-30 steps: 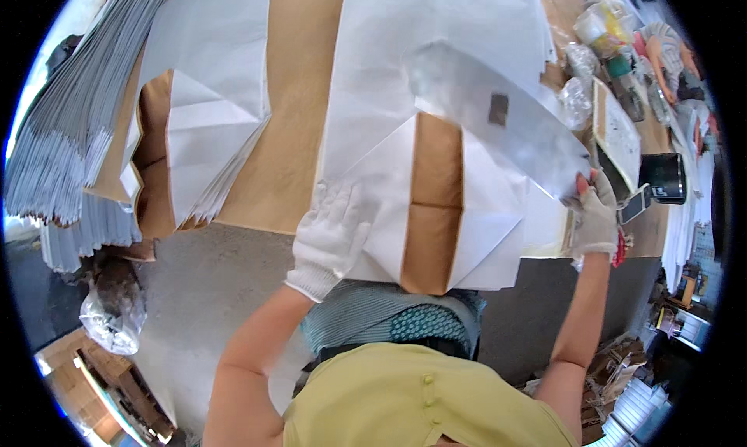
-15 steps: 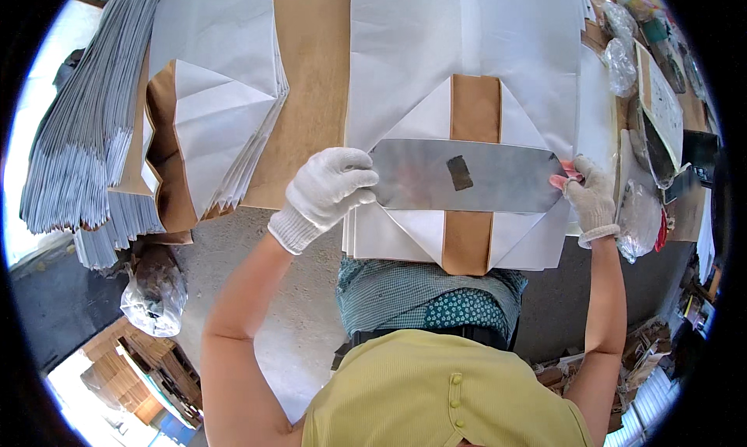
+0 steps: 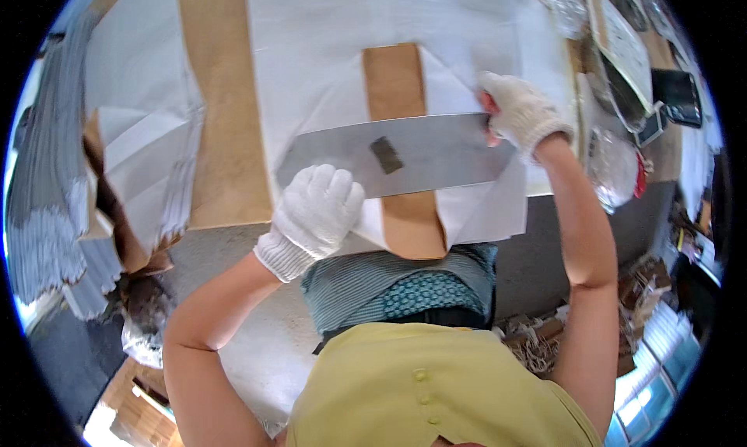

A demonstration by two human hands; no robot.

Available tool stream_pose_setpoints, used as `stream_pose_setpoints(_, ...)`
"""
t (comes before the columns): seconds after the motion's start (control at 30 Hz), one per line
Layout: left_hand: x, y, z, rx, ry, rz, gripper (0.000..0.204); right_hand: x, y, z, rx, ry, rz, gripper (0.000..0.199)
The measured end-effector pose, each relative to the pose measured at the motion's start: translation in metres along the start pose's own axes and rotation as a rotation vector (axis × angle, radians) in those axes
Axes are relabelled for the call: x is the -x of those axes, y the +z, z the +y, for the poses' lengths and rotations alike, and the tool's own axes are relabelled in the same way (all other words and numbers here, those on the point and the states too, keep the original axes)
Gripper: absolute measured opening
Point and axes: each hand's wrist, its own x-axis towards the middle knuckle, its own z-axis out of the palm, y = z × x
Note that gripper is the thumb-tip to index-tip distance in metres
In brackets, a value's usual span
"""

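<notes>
A long thin grey metal plate (image 3: 443,147) with a dark patch lies across a folded white paper bag (image 3: 467,213) with brown inner strips (image 3: 395,81). My right hand (image 3: 523,114), in a white knit glove with bare fingertips, grips the plate's right end. Over the plate's lower left edge, my left hand (image 3: 317,213), also gloved, is closed with its knuckles up. Its fingertips are turned under, so whatever they hold is hidden. Beneath the bag lies a stack of white paper sheets (image 3: 311,27).
More white bags with brown insides (image 3: 144,167) stand folded at the left, beside a thick pile of grey-white sheets (image 3: 47,206). A brown board (image 3: 222,136) shows between the stacks. Clear plastic (image 3: 611,163) and a dark phone-like device (image 3: 675,97) lie at the right.
The plate's right end has swung away from me, so the plate now slants. My left hand has moved inward and curled at its lower left edge. The whole view has shifted.
</notes>
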Motion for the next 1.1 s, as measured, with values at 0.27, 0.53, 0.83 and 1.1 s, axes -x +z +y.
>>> stream_pose_setpoints(0.27,-0.01,0.009,-0.004,0.295,-0.079,0.12,0.025,0.06,0.02,0.033,-0.332,-0.234,0.01,0.041)
stream_pose_setpoints(0.53,-0.012,0.018,0.015,0.508,-0.462,0.216,0.025,0.074,0.03,0.009,-0.096,-0.335,0.193,0.045)
stream_pose_setpoints(0.83,-0.063,-0.008,-0.02,0.225,-0.741,0.289,0.059,0.041,0.029,-0.002,0.051,-0.242,0.277,0.085)
stream_pose_setpoints(1.1,-0.07,0.001,-0.026,0.563,-0.644,0.169,0.022,0.035,0.037,0.008,-0.027,-0.126,0.198,0.113)
